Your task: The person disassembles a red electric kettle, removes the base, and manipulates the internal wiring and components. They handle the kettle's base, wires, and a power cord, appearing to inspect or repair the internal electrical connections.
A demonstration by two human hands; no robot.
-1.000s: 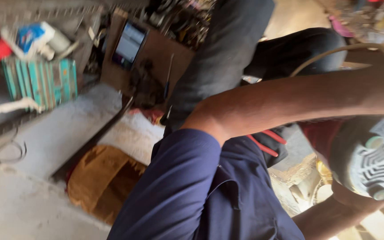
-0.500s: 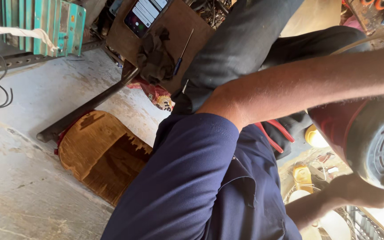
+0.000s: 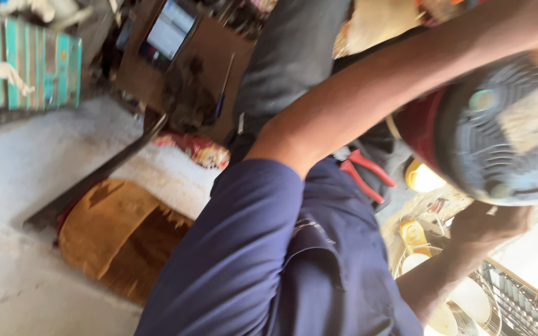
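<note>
At about 3 o'clock in the view sits a round grey motor housing (image 3: 509,134) with a slotted, vented face and a dark red band at its left edge. One hand (image 3: 490,227) cups it from below at about 5 o'clock, fingers (image 3: 518,214) curled against the lower rim; which hand this is cannot be told. The other arm (image 3: 368,93) reaches across from 9 o'clock toward the housing's top, its hand out of frame, so its grip cannot be told. Red-handled pliers (image 3: 365,174) lie just left of the housing, on the dark cloth over the lap. The lower hand is the nearer one.
</note>
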